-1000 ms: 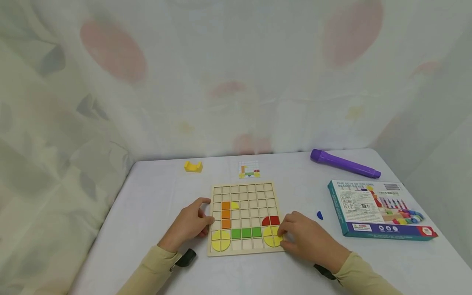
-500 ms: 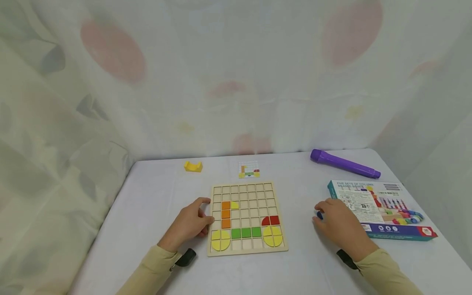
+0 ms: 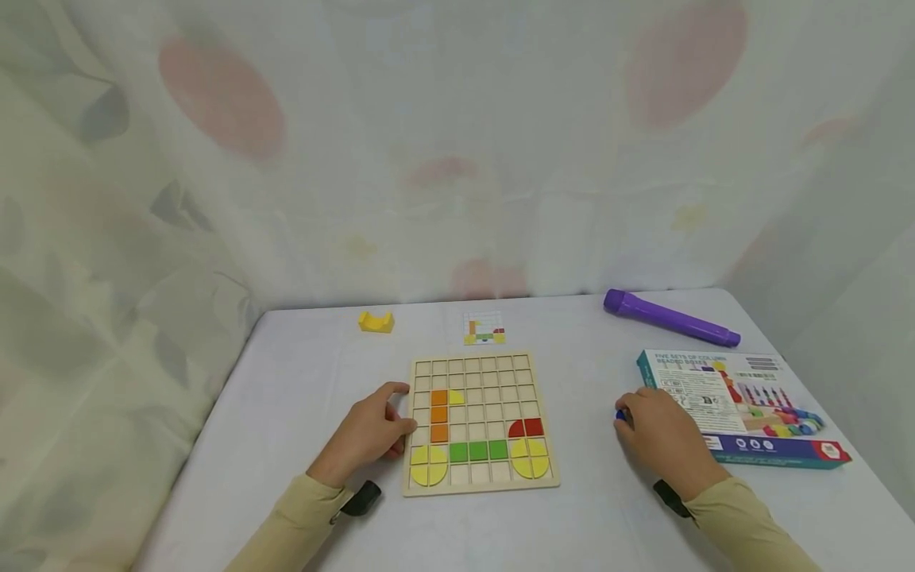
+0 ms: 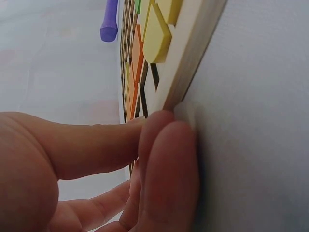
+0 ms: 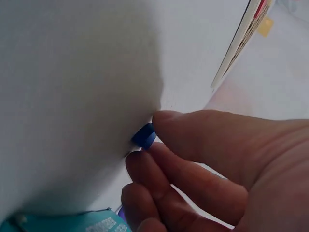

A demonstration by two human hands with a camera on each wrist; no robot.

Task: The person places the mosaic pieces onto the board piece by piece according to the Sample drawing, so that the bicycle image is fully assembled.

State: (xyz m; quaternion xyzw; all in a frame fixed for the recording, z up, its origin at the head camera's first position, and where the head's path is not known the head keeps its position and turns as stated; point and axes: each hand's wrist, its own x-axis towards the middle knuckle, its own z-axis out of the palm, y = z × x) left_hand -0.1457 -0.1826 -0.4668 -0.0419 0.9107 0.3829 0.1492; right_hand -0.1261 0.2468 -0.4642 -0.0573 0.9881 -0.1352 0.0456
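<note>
My left hand point(image 3: 368, 429) holds the left edge of a wooden grid board point(image 3: 493, 397), thumb at the rim and the other fingers curled beside it. In the left wrist view, the board's side point(image 4: 188, 63) meets those fingertips. Set in the board are orange squares point(image 3: 439, 415), green squares point(image 3: 479, 451), red pieces point(image 3: 532, 427) and yellow quarter-circles forming two discs, with one more yellow quarter beside the orange. Right of the board, my right hand point(image 3: 661, 437) pinches a small blue half-circle piece point(image 5: 145, 136) between thumb and fingers, close to the tabletop.
A small pattern card point(image 3: 484, 327) lies behind the board, with a yellow holder point(image 3: 376, 322) to its left. A purple microphone-shaped tube point(image 3: 672, 318) lies at the back right. A printed box point(image 3: 758, 405) sits just beyond my right hand. Fabric hangs behind the table.
My right hand has left the board's lower right corner, moved right to the blue half-circle piece and taken it between thumb and fingers. My left hand stays at the board's edge.
</note>
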